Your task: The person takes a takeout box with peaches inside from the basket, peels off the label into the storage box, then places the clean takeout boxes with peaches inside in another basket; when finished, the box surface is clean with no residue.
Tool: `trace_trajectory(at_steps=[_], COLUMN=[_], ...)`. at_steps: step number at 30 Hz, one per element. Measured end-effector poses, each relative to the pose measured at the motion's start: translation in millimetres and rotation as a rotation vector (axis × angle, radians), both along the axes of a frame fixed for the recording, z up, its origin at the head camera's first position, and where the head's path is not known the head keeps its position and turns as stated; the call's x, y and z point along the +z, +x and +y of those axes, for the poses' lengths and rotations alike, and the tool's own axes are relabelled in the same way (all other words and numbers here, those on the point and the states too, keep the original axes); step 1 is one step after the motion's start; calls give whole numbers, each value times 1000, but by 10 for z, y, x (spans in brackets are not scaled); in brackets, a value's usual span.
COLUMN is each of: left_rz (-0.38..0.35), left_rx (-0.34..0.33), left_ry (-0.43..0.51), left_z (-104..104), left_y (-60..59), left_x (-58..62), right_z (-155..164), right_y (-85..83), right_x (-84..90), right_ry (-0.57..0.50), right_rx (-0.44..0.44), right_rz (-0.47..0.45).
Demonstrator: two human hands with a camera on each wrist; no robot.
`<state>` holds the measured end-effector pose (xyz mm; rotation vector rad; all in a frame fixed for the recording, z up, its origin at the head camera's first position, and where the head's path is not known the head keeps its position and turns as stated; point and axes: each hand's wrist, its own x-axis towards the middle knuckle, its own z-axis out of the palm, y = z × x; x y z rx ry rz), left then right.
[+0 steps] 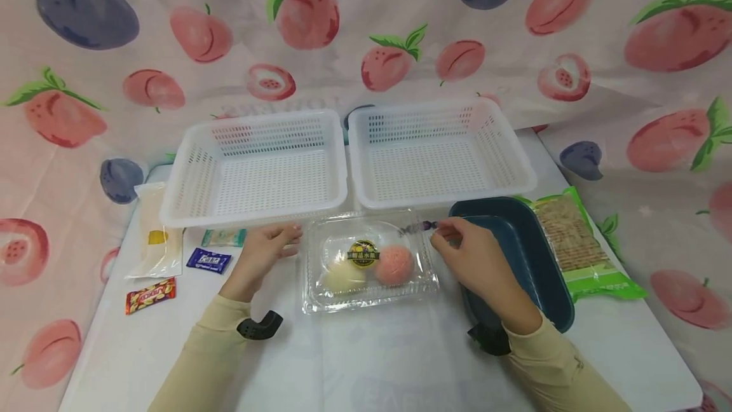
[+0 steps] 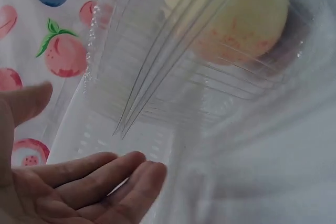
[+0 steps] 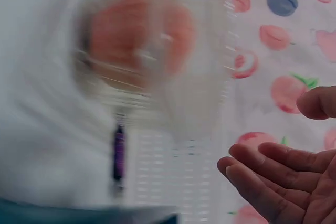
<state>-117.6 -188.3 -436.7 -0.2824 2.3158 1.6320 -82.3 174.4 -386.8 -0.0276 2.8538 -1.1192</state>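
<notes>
A clear plastic clamshell box (image 1: 372,299) with a round label on its closed lid stands in the middle of the table. Inside it sit a pale yellow ball (image 1: 345,277) and a pink ball (image 1: 394,266). My left hand (image 1: 260,256) hovers off the box's left side, thumb and fingers apart and holding nothing. At the right side is my right hand (image 1: 483,266), over the edge of the dark teal tray (image 1: 557,297). Its fingers are loosely bent and empty in the right wrist view. A purple-wrapped candy (image 3: 119,153) lies by the box's right end.
Two white slotted baskets (image 1: 254,216) (image 1: 443,197) stand behind the box. To the left are a blue packet (image 1: 208,260), a teal packet (image 1: 223,237), a red packet (image 1: 150,295) and a clear pouch (image 1: 157,234). A green-edged food bag (image 1: 577,240) lies right of the tray.
</notes>
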Motion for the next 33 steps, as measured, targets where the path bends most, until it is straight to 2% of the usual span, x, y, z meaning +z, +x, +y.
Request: trace_trajectory(at_steps=[4, 8, 12, 17, 22, 27, 33], left_rz=[-52, -79, -90, -97, -112, -122, -124], left_rx=[-109, -173, -167, -162, -153, -156, -155], left_ry=[-69, -91, -61, -58, -69, -62, -48], left_z=[38, 46, 61, 85, 86, 79, 71], left_y=[13, 16, 9, 5, 17, 19, 18], left_x=[-54, -111, -125, -122, -121, -135, -153], right_z=[-40, -163, -301, -500, -738, -946, -1075], right_y=[-81, -162, -259, -388, -541, -650, -695], right_x=[171, 330, 446, 534, 497, 396, 301], right_ry=[19, 43, 86, 154, 266, 385, 443], right_rx=[43, 108, 171, 261, 394, 502, 554], right_rz=[65, 103, 124, 79, 43, -46, -79])
